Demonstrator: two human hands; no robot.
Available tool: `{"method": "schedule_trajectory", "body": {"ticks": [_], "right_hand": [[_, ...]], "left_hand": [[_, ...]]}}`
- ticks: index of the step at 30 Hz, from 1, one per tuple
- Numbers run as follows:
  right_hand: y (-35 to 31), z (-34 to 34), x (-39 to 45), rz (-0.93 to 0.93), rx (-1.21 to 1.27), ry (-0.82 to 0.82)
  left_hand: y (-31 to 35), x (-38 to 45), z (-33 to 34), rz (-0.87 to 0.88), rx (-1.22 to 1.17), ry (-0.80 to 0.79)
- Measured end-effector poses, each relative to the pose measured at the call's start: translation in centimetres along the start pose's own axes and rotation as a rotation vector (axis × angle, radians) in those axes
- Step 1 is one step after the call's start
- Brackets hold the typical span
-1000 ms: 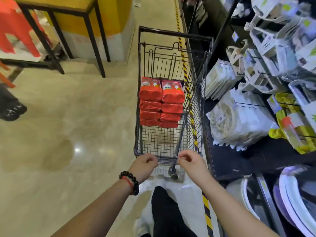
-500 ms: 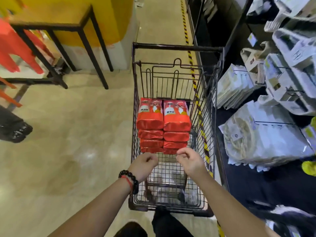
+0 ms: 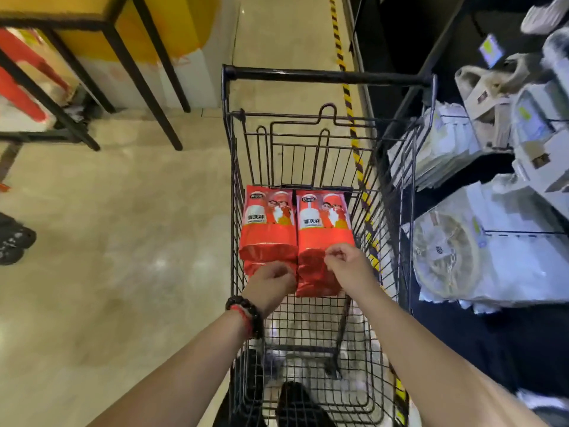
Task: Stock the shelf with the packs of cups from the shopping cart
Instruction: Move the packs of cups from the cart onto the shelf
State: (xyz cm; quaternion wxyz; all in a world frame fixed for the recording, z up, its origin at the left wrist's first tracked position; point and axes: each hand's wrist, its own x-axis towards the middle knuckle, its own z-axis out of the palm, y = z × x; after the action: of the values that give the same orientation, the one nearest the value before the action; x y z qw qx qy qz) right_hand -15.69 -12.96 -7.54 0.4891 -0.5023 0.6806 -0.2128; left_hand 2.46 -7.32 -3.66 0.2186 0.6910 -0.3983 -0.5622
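Both hands, off the shopping cart (image 3: 320, 76) rim, now reach inside: left hand (image 3: 268, 285) and right hand (image 3: 348, 265), fingers loosely curled, apparently empty, over the packs of cups (image 3: 295, 238) stacked at its far end; pickup imminent.

Bare forearms, a black bead bracelet (image 3: 246, 315) with a red band on the left wrist.

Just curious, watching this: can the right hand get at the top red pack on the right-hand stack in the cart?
Probably yes. The right hand hovers just above the near end of that red pack, the cart is open on top, and nothing lies between them.
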Motion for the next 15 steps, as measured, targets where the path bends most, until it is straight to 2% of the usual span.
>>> {"method": "schedule_trajectory", "body": {"ticks": [4,8,12,15], "right_hand": [[-0.1,0.6,5.0,0.035,-0.017,0.052],[0.5,0.3,9.7,0.074,-0.139,0.159],[1.6,-0.1,13.9,0.193,-0.198,0.248],[3.0,-0.4,16.2,0.383,-0.106,0.133]], "left_hand": [[-0.1,3.6,-0.5,-0.052,-0.051,0.016],[-0.2,6.4,-0.8,-0.103,-0.085,0.008],[-0.1,8.0,-0.9,-0.121,-0.137,-0.004],[-0.4,8.9,-1.2,-0.131,-0.151,0.006]]}}
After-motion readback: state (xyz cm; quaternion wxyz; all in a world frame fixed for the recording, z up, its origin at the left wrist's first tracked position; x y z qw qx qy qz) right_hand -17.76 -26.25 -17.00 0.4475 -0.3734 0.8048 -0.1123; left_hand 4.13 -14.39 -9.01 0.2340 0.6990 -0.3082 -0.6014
